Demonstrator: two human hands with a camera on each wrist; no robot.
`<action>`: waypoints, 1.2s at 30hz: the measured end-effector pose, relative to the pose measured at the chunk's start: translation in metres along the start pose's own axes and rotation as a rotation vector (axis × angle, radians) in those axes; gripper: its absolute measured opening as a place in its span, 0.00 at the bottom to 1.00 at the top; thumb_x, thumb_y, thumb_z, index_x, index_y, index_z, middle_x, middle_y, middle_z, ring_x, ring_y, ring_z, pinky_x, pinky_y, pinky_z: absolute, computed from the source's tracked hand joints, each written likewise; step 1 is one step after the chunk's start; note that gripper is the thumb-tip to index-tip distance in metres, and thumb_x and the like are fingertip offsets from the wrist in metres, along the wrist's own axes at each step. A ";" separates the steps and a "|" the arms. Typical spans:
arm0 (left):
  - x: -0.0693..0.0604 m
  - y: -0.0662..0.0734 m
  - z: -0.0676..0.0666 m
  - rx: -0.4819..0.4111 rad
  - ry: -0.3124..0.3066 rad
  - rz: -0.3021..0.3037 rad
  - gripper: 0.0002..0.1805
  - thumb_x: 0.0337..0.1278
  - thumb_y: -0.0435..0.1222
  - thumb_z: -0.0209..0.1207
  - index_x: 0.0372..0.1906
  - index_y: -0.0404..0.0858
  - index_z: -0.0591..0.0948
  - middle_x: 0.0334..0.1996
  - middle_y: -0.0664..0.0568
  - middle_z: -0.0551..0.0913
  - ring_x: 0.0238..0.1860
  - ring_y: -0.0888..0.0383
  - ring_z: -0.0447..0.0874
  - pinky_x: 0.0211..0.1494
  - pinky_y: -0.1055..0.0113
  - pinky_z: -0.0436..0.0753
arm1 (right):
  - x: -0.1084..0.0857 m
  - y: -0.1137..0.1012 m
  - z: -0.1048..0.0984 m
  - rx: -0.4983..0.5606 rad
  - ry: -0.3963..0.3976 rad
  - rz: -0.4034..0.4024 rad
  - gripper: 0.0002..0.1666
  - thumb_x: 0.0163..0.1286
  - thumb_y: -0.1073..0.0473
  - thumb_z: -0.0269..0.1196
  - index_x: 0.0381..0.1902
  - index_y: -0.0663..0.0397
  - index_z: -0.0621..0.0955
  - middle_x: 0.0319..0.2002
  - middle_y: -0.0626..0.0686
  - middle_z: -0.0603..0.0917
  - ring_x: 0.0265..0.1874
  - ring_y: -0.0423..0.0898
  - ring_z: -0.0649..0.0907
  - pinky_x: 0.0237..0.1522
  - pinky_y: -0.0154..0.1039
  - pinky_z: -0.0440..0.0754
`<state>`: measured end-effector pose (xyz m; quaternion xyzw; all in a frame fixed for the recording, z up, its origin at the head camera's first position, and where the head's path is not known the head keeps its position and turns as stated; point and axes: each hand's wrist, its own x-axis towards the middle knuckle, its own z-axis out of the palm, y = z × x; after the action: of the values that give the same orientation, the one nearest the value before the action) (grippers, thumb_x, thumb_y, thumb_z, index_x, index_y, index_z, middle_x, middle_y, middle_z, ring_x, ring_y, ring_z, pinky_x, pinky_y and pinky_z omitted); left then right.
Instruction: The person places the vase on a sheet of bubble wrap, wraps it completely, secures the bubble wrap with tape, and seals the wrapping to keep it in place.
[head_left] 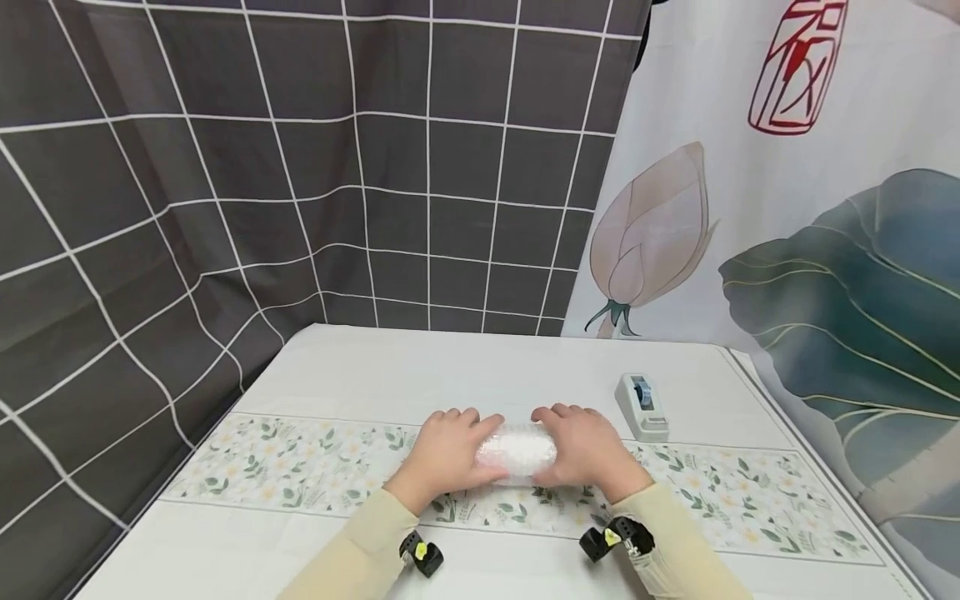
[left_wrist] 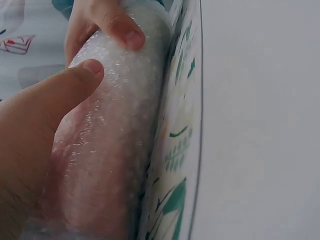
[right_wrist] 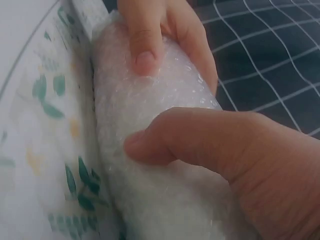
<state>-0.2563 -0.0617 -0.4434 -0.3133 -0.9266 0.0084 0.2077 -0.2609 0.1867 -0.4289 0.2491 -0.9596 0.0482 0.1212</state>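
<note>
A roll of bubble wrap (head_left: 517, 451) lies crosswise on the floral band of the table. My left hand (head_left: 452, 451) grips its left end, and my right hand (head_left: 583, 446) holds the right end. Seen from the left wrist, the clear bubbly roll (left_wrist: 115, 125) has the left thumb laid along its near side. The right wrist view shows the right thumb pressing the same roll (right_wrist: 135, 110), with the left hand's thumb farther up. What lies inside the wrapping cannot be made out; the roll's underside is hidden.
A white tape dispenser (head_left: 643, 408) with a blue roll stands to the right, beyond my right hand. The white table (head_left: 360, 358) has a leaf-and-flower strip across it. Behind hang a dark grid curtain (head_left: 390, 158) and a lotus-printed curtain (head_left: 705, 100).
</note>
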 end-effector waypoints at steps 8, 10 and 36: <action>0.014 -0.011 0.015 -0.021 0.043 -0.063 0.42 0.53 0.74 0.53 0.67 0.55 0.77 0.50 0.55 0.83 0.49 0.53 0.82 0.54 0.53 0.80 | -0.006 0.024 0.013 -0.005 0.124 0.067 0.58 0.45 0.16 0.66 0.60 0.55 0.78 0.51 0.57 0.84 0.50 0.58 0.83 0.52 0.57 0.79; 0.016 -0.014 0.019 -0.028 0.065 -0.061 0.42 0.52 0.74 0.54 0.67 0.55 0.77 0.51 0.55 0.82 0.51 0.52 0.81 0.56 0.52 0.79 | -0.005 0.027 0.017 -0.001 0.161 0.049 0.58 0.46 0.16 0.66 0.60 0.56 0.78 0.51 0.57 0.84 0.51 0.58 0.83 0.54 0.57 0.79; 0.012 -0.037 0.040 -0.343 0.240 0.055 0.32 0.58 0.63 0.61 0.61 0.51 0.80 0.57 0.52 0.76 0.56 0.53 0.76 0.66 0.54 0.72 | -0.052 0.113 0.039 0.471 0.502 0.761 0.32 0.75 0.45 0.56 0.59 0.69 0.74 0.59 0.71 0.71 0.55 0.66 0.73 0.56 0.64 0.71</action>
<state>-0.3023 -0.0795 -0.4701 -0.3680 -0.8742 -0.1812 0.2597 -0.2803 0.3035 -0.4831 -0.1168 -0.8868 0.3620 0.2625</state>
